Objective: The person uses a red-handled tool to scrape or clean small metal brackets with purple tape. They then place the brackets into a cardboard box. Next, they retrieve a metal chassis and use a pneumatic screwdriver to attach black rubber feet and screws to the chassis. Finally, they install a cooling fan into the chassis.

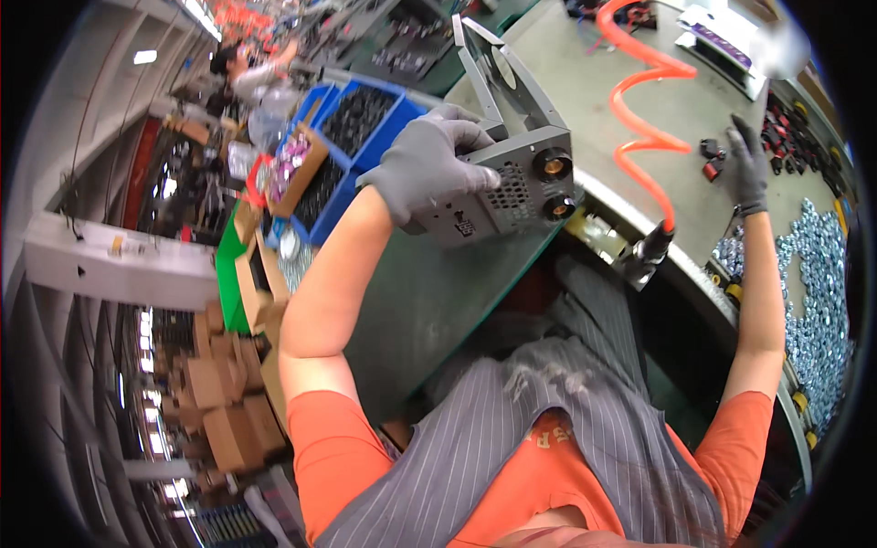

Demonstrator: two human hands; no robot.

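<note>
In a grey glove, my left hand (427, 164) is closed on the top edge of a dark grey metal casing (457, 212). This casing has a panel of round vent holes and two round sockets with brass centres (554, 164) on its end. A frame with a large round opening (501, 68) stands up behind it. Over at the right bench, my gloved right hand (749, 173) has its fingers stretched out, with nothing visible in them. Small black and red parts (712, 170) lie just left of it, and a pile of similar parts (797, 128) is to its right.
An orange coiled air hose (649, 142) hangs down to a black tool end (650, 248) by the bench edge. Silver screws or similar fasteners (811, 274) cover the bench's right side. Blue bins (373, 151) of black parts stand left. Another person (258, 78) is far left.
</note>
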